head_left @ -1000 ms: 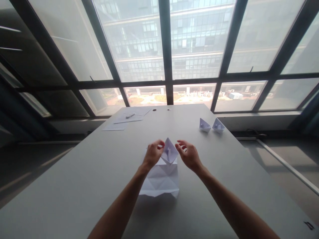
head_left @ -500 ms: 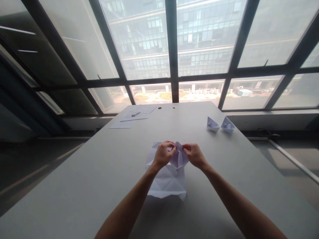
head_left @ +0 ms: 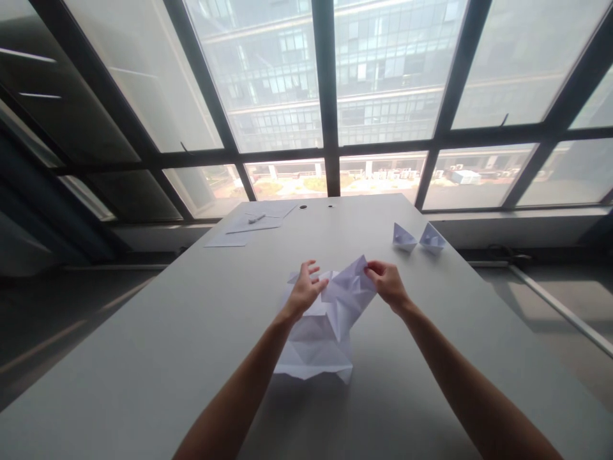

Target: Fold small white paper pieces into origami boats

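A creased, partly folded sheet of white paper [head_left: 316, 348] lies on the white table in front of me. Its far right part is raised and folded to a point. My right hand [head_left: 387, 281] pinches the paper near that raised tip. Over the sheet's left side my left hand [head_left: 309, 287] has its fingers spread, with nothing gripped. Its thumb is close to the folded part; whether they touch I cannot tell.
Two folded paper boats [head_left: 405, 237] stand side by side at the table's far right. Loose flat sheets [head_left: 230, 239] lie far left, with a small white pen-like object [head_left: 257, 218] on top. Two round holes are near the table's far edge, before the windows.
My left hand has let go of the paper and opened, shifting slightly left. My right hand has moved right and pulled the folded part out, so it now slants up to the right.
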